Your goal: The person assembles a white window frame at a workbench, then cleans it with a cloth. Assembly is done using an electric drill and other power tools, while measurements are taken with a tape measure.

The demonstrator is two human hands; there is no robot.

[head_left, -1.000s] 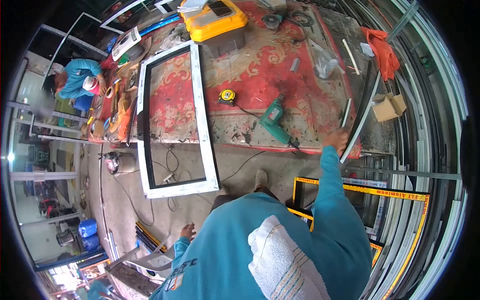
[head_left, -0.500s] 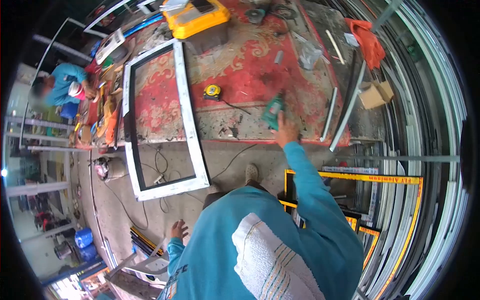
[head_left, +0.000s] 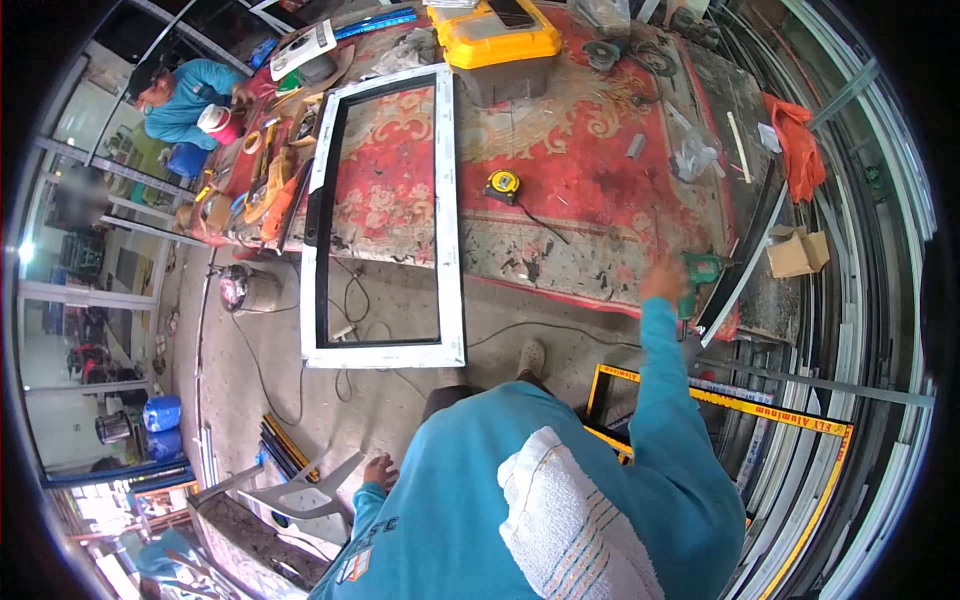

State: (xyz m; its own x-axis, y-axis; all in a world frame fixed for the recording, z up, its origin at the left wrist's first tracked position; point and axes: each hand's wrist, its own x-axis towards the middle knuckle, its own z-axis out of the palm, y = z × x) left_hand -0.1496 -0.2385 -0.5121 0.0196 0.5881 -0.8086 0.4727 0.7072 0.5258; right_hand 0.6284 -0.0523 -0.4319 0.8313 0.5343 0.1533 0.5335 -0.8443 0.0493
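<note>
My right hand (head_left: 662,278) is at the table's front right edge, beside a green power drill (head_left: 698,280); the hand is blurred, and whether it grips the drill is unclear. My left hand (head_left: 380,471) hangs low at my left side, fingers apart and holding nothing. A white-wrapped rectangular frame (head_left: 448,220) with black inner edges lies partly on the table and sticks out over its front edge. On the red patterned cloth (head_left: 590,215) sits a yellow tape measure (head_left: 502,185), a short black strip running from it.
A yellow-lidded toolbox (head_left: 500,50) stands at the back. Orange tools (head_left: 275,200) lie on the left, near a person (head_left: 190,100) in teal. Long metal profiles (head_left: 860,260) and a small cardboard box (head_left: 797,252) are on the right. Cables (head_left: 520,325) trail across the floor.
My right hand and the green drill have moved right along the table edge. The view has turned, shifting the table's contents rightward. The person in teal has a raised head.
</note>
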